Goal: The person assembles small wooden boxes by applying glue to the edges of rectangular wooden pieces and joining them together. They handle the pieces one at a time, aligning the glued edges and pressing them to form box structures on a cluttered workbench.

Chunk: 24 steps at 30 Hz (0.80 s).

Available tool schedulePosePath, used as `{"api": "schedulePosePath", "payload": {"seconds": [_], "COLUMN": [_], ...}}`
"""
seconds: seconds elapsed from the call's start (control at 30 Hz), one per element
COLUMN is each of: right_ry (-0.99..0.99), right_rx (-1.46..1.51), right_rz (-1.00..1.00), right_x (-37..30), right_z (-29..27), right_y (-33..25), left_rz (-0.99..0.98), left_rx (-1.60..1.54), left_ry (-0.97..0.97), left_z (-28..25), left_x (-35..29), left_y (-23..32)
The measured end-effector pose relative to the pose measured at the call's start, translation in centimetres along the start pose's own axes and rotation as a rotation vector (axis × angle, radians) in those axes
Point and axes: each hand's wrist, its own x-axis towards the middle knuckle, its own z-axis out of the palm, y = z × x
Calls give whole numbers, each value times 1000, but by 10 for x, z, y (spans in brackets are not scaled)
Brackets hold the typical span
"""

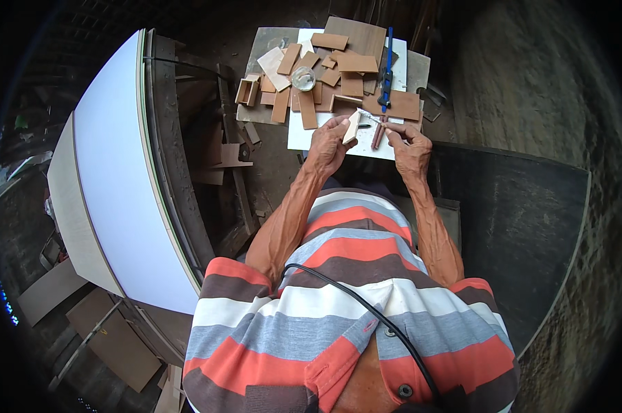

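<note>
My left hand (328,143) grips a small pale wooden piece (353,126), held upright above the near edge of a white board (304,134). My right hand (411,146) holds a thin metal blade or small tool (370,117) whose tip points at that piece. A reddish-brown stick (378,135) lies on the board just under my right fingers. Both hands are close together, a few centimetres apart.
Several brown wooden offcuts (352,76) lie scattered on the board with a small round clear container (303,78), a blue-handled tool (387,65) and a little open wooden box (248,90). A large white panel (115,179) stands at left; a dark sheet (517,220) lies at right.
</note>
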Motion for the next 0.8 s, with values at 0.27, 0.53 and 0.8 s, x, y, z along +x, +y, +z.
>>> {"api": "schedulePosePath", "payload": {"seconds": [0.27,0.53,0.8], "right_ry": [-52,-118,-136], "right_rx": [335,332,238], "right_rz": [188,211,153], "right_x": [-1,0,3], "right_z": [-5,2,16], "right_y": [18,15,14], "left_rz": [13,29,39], "left_rx": [-13,-44,-76], "left_ry": [8,27,48], "left_z": [0,-5,-14], "left_x": [-1,-2,-1], "left_y": [-3,0,8]}}
